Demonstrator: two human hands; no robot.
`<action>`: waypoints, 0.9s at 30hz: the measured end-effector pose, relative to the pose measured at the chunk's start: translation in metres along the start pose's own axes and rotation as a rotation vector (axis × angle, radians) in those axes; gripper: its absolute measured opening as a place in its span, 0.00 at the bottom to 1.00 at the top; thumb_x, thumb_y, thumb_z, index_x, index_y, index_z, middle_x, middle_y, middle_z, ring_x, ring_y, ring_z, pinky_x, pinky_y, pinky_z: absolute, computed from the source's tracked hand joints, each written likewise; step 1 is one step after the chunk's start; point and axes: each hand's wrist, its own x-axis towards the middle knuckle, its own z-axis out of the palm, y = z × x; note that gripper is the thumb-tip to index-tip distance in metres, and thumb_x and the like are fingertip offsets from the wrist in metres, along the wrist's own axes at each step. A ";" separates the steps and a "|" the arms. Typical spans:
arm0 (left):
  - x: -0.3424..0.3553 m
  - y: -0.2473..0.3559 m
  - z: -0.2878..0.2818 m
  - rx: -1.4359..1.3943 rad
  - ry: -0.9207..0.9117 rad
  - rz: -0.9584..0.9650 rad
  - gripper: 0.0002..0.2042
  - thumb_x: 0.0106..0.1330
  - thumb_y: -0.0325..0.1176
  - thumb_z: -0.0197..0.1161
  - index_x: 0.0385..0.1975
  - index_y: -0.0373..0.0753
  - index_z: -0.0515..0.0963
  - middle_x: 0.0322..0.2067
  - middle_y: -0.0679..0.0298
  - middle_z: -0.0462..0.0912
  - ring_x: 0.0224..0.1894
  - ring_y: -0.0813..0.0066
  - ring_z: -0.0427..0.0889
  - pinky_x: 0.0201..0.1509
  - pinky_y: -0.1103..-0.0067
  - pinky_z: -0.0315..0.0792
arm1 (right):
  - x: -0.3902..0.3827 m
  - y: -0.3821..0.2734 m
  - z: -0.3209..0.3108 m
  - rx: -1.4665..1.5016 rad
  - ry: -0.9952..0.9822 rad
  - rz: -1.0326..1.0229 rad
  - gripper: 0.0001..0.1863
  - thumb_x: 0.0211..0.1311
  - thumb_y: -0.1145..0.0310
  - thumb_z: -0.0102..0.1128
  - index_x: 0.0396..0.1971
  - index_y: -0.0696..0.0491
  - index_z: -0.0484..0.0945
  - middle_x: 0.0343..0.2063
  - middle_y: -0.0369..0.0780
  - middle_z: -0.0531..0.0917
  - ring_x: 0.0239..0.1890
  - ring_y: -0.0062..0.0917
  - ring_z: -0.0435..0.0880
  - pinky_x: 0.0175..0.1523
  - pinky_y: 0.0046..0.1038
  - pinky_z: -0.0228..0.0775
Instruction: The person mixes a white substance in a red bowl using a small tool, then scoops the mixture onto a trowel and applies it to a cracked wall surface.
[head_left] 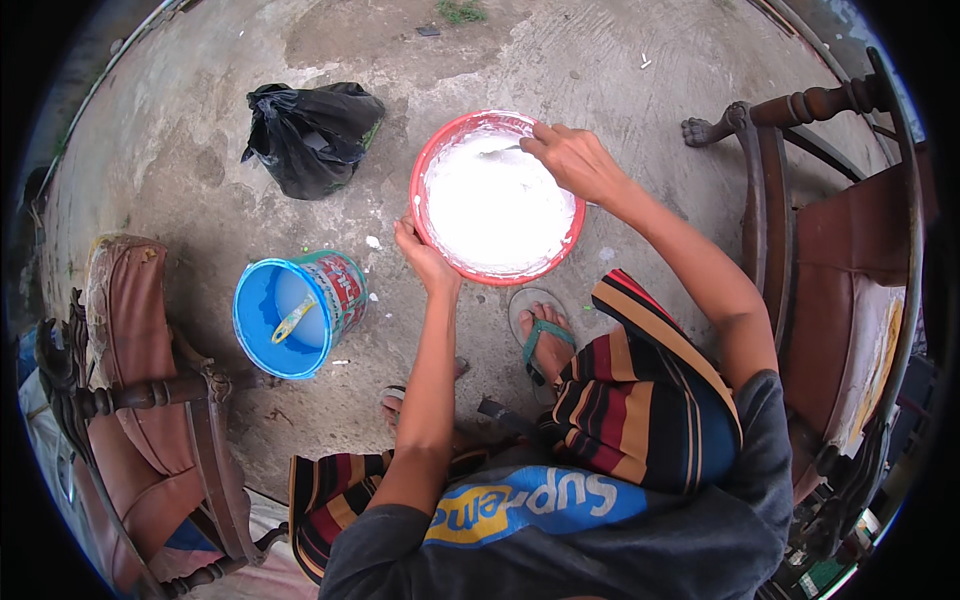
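A round red basin (427,232) holds a bright white, paste-like mixture (498,205), with white smears up its inner wall. My left hand (430,258) grips the basin's near left side, fingers against the outer wall and rim. Over the far right rim, my right hand (572,160) is closed around a slim tool (510,150). The tool's end reaches into the white mixture, and its exact kind is hidden by my fingers and the glare.
Left of the basin stands a blue bucket (247,338) with pale liquid and a yellow-handled brush (294,318) inside. A black plastic bag (315,140) sits beyond it on the concrete floor (650,110). Carved wooden chairs stand left (150,395) and right (772,205). My sandalled foot (548,350) is close to the basin.
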 end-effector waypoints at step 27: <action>-0.012 0.010 0.020 -0.035 0.045 -0.047 0.28 0.75 0.52 0.29 0.42 0.36 0.75 0.42 0.60 0.80 0.49 0.69 0.79 0.55 0.70 0.73 | -0.022 -0.018 0.040 0.762 -0.142 0.504 0.12 0.57 0.65 0.64 0.35 0.59 0.86 0.27 0.48 0.86 0.30 0.31 0.86 0.40 0.31 0.76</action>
